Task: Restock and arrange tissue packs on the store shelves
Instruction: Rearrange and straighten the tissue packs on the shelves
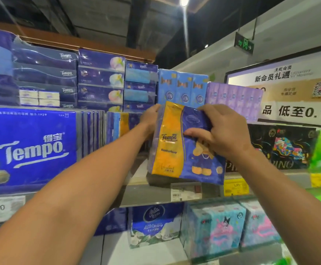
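A yellow and blue Tempo tissue pack with a bear print [176,153] stands upright at the front edge of the middle shelf [148,196], held between both hands. My left hand [150,119] grips its upper left edge from behind. My right hand [222,131] clamps the top right corner, thumb across the front. Another pack of the same kind [126,124] stands just left of it, further back on the shelf.
A big blue Tempo pack [29,146] fills the shelf's left. Stacked Tempo boxes [100,79] and light blue and purple packs [182,87] sit above. Black packs [282,146] stand to the right. Price tags [236,186] line the shelf edge; more packs [213,226] fill the shelf below.
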`<state>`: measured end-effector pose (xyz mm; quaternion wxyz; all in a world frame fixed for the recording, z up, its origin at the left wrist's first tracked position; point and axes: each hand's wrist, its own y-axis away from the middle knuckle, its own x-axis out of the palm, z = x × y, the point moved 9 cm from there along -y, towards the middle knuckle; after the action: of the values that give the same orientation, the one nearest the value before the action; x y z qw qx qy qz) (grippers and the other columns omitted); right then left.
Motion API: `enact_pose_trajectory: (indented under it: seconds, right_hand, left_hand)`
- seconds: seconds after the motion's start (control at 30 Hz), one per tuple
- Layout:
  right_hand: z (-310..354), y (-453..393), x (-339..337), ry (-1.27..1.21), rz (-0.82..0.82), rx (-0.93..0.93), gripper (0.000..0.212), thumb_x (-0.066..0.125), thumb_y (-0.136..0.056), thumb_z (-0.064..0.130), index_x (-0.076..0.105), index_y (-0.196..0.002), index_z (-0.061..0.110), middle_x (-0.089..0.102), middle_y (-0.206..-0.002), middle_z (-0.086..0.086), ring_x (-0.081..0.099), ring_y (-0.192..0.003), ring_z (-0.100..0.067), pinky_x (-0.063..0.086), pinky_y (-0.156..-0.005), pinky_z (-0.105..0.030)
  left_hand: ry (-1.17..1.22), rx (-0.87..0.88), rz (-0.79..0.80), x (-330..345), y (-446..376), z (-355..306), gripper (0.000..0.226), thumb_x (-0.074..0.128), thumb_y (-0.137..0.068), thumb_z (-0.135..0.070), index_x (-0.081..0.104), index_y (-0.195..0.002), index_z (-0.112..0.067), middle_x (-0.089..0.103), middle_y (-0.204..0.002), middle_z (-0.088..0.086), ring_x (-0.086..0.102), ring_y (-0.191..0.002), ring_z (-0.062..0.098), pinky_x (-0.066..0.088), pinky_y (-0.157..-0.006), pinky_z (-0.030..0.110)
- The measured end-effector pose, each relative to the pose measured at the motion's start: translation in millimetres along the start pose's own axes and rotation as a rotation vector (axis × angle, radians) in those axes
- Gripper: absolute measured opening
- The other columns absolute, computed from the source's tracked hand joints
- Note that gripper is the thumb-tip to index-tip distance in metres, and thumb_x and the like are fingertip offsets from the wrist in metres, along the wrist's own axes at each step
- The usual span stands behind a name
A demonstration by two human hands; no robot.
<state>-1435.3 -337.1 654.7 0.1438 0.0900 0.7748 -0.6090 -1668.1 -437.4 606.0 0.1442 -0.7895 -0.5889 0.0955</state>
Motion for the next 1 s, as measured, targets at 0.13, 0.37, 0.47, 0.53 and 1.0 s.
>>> enact_pose_trajectory:
  seconds: [0.13,0.37,0.47,0.53,1.0]
  right_hand:
    - [-3,-6,-20,0.053,-0.182,-0.060,0.080,0.046,-0.079,0.081,0.066,-0.104,0.008,0.066,-0.089,-0.011,0.061,-0.079,-0.032,0.048,-0.061,-0.038]
    - [-5,6,-13,0.039,-0.141,-0.120,0.081,0.047,-0.078,0.081,0.065,-0.109,0.008,0.066,-0.100,-0.011,0.060,-0.088,-0.033,0.046,-0.072,-0.041]
    - [-1,14,-4,0.044,-0.021,-0.120,0.084,0.040,-0.079,0.083,0.061,-0.119,0.012,0.064,-0.113,-0.009,0.059,-0.100,-0.034,0.040,-0.082,-0.045]
    - [0,16,2,0.060,0.068,-0.096,0.093,0.038,-0.075,0.088,0.055,-0.129,0.014,0.060,-0.123,-0.008,0.055,-0.110,-0.034,0.039,-0.090,-0.048]
    - [3,37,42,0.204,0.205,-0.019,0.123,0.054,-0.045,0.097,0.049,-0.136,0.015,0.054,-0.133,-0.005,0.049,-0.125,-0.033,0.019,-0.114,-0.063]
  left_hand:
    - [-0.144,0.133,0.033,-7,-2,-7,0.022,0.060,-0.075,-0.044,0.067,-0.070,-0.024,0.068,-0.079,0.003,0.063,-0.086,0.029,0.053,-0.084,0.047]
    - [-0.011,0.044,0.048,-13,11,1,0.010,0.058,-0.088,-0.026,0.067,-0.089,-0.022,0.073,-0.090,0.011,0.067,-0.077,0.023,0.053,-0.067,0.033]
    - [0.066,0.003,0.105,-1,20,3,0.014,0.058,-0.093,-0.027,0.069,-0.092,-0.018,0.073,-0.081,0.008,0.069,-0.072,0.022,0.055,-0.069,0.034]
    - [0.118,-0.026,0.141,5,22,4,0.017,0.057,-0.095,-0.025,0.069,-0.086,-0.019,0.070,-0.070,0.005,0.067,-0.067,0.022,0.055,-0.067,0.030]
    - [0.183,0.055,0.122,1,17,-1,0.010,0.060,-0.091,-0.015,0.067,-0.099,-0.015,0.069,-0.082,0.002,0.065,-0.067,0.014,0.048,-0.052,0.017]
